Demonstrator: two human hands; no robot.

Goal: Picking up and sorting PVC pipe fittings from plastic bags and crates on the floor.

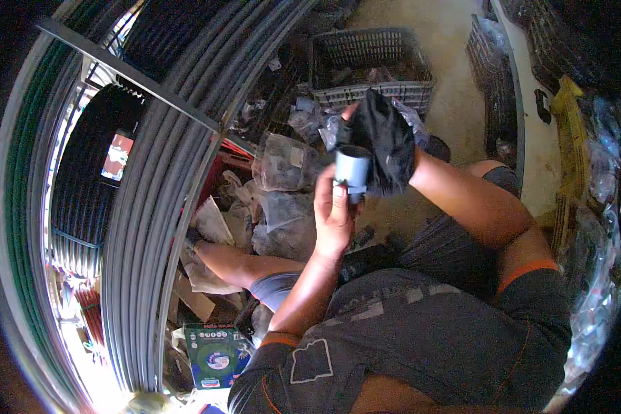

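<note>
My left hand grips a light grey plastic pipe fitting by its narrower lower end. The fitting stands nearly upright, its wide dark mouth facing up. A crumpled black cloth covers most of my right hand, so only a little of the fingers shows at its left edge. The cloth is right beside the fitting; whether they touch is hard to tell. Both hands are in front of my body, above the cluttered floor.
A black plastic crate sits ahead on the floor. Clear plastic bags lie to the left. Coils of grey pipe on a metal rack rise at far left. A green printed box is low left; a yellow crate stands right.
</note>
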